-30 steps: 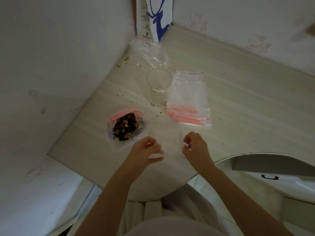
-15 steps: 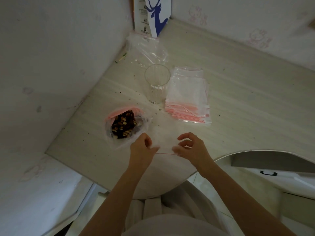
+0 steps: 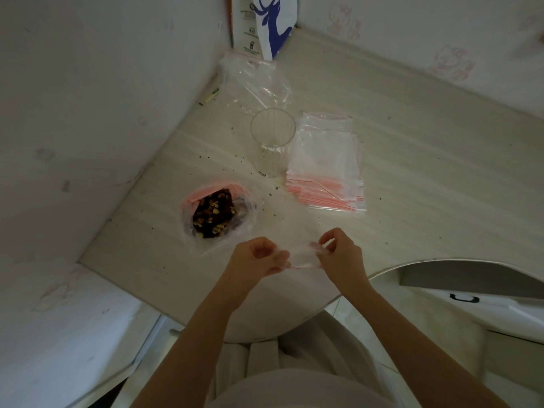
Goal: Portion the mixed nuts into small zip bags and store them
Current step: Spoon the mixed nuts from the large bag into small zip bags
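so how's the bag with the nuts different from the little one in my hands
The nut bag sits on the table, mouth open wide; the small zip bag is pinched between the left hand and right hand. The nut bag holds dark mixed nuts; the small zip bag looks empty. Both are clear plastic with a pink zip strip.
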